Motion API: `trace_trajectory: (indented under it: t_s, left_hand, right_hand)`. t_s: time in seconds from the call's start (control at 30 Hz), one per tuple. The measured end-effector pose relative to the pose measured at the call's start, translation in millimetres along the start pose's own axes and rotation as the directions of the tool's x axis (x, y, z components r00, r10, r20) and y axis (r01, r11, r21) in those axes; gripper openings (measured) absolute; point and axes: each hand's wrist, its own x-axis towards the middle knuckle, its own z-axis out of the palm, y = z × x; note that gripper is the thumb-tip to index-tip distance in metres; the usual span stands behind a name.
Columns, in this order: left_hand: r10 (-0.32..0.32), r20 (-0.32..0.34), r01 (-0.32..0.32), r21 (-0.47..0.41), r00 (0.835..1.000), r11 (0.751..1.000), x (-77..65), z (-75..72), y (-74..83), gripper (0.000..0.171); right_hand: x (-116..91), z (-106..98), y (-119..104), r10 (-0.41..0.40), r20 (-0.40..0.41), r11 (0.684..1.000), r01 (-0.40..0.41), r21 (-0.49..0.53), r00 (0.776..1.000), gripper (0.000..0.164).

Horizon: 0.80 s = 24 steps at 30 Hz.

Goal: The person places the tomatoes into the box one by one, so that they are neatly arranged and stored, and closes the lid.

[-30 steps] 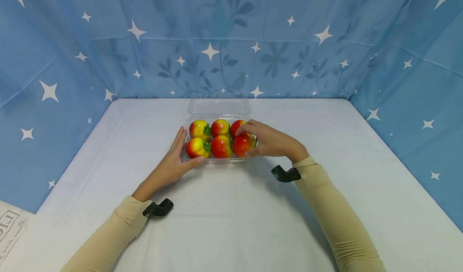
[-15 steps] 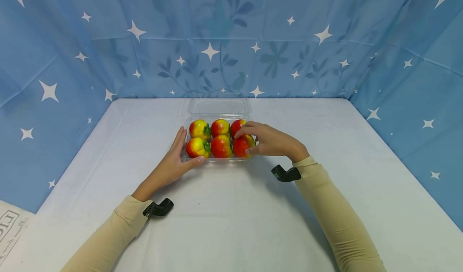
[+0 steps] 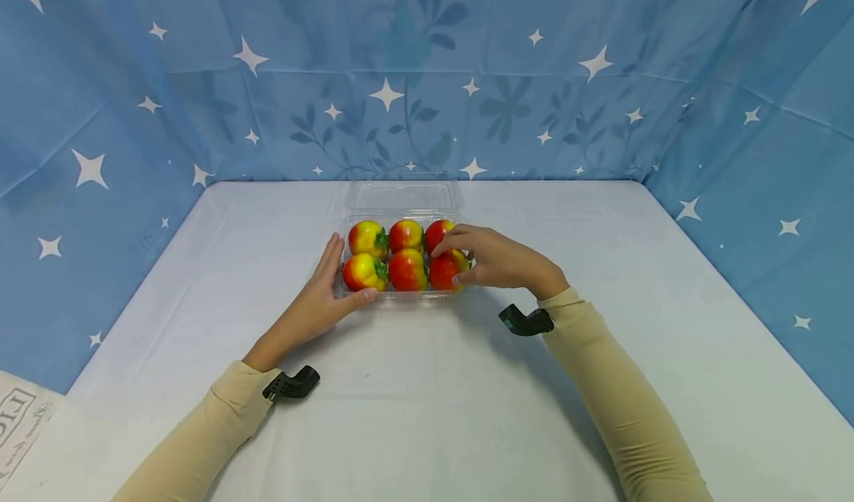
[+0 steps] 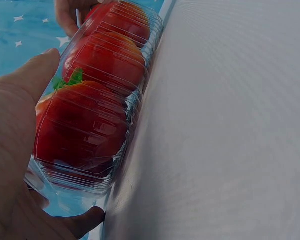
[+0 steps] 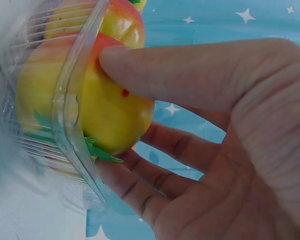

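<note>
A clear plastic clamshell box [image 3: 414, 295] on the table holds several red and yellow bell peppers, set in two rows. My left hand [image 3: 324, 294] is at the box's left end in the head view, fingers straight along the side and thumb by the front left corner, near one pepper [image 3: 365, 273]. My right hand [image 3: 505, 257] holds the front right bell pepper [image 3: 445, 271], thumb on its near side and fingers around the far side. In the right wrist view that pepper [image 5: 107, 117] sits partly inside the box wall, its green stem down near the rim.
The box's lid [image 3: 404, 196] lies folded back behind the peppers. A white cloth covers the table [image 3: 414, 398]. Blue star-patterned curtain [image 3: 427, 72] hangs behind and at both sides. Printed white material [image 3: 23, 428] shows at the lower left.
My right hand and the front right bell pepper have shifted very slightly to the left, and more of its green stem end shows. My left hand and the box look still.
</note>
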Motion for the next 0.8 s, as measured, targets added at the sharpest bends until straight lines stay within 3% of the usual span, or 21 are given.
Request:
trace_trajectory:
  t_s: [0.8]
  left_hand:
    - [0.007,-0.033,-0.007,-0.006,0.999,1.0,-5.3,6.5,0.5,0.115]
  right_hand:
    - [-7.7,6.1,-3.0,0.028,-0.009,1.0,-0.028,0.011,1.0,0.042]
